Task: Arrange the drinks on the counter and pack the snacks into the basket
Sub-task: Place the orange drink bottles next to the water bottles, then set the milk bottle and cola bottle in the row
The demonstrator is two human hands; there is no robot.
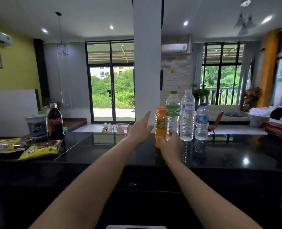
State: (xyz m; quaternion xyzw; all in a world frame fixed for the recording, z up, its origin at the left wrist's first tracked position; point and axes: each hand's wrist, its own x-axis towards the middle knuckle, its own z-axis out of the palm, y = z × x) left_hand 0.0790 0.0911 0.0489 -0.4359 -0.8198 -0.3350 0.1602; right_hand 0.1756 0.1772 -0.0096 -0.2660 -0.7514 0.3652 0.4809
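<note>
While right hand (170, 144) grips orange juice bottle (160, 128) on counter (104, 151) | left hand (141, 129) just left of bottle, fingers spread, empty | snack bags (39, 148) far left of bottle.

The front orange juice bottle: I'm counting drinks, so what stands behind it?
Behind the front orange juice bottle, gripped by the right hand, more orange caps peek out in a row; their bodies are covered, so the count is uncertain.
</note>
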